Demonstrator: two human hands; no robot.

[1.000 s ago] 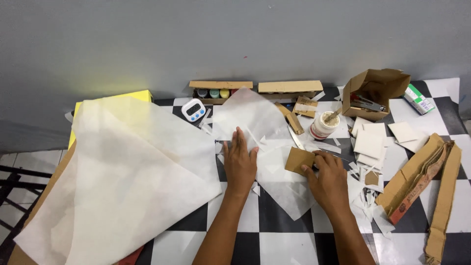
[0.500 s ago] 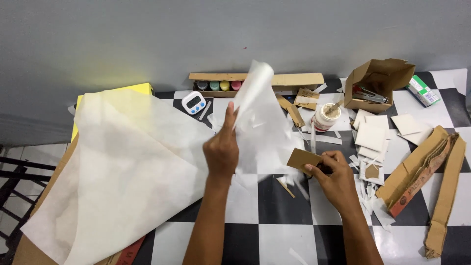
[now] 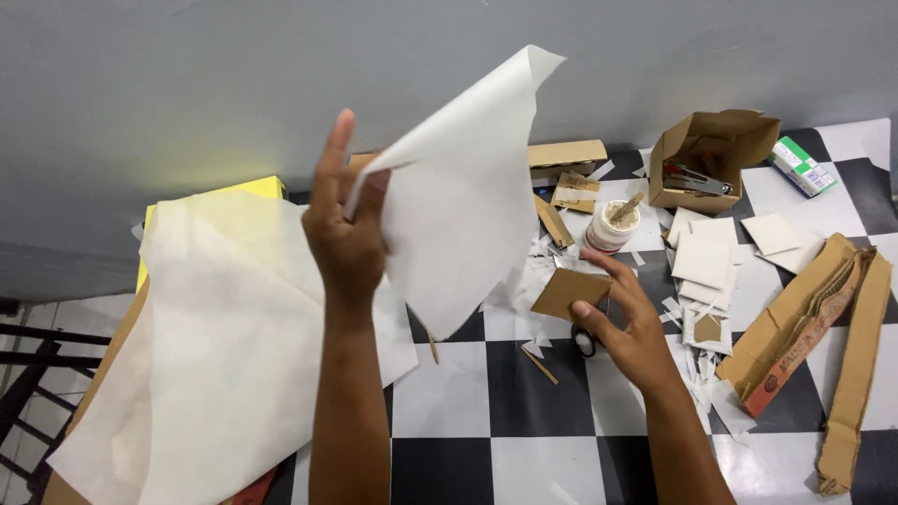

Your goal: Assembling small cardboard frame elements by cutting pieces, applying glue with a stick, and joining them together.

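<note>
White paper sheet (image 3: 458, 206) now lifted higher.

Looks like a home craft corner, with the work done right on the floor rather than in a proper workshop. The surface is a black-and-white checkered tile floor (image 3: 524, 411) up against a plain grey wall (image 3: 187, 84). Brown corrugated cardboard strips (image 3: 804, 318) lie scattered around, plus small white paper offcuts (image 3: 702, 257), an open brown cardboard box holding tools (image 3: 711, 154) and a small white glue pot with a stick in it (image 3: 613, 224). A big sheet of thin white paper (image 3: 215, 346) is spread over a yellow board (image 3: 253, 187). Messy hobby setup.
</note>
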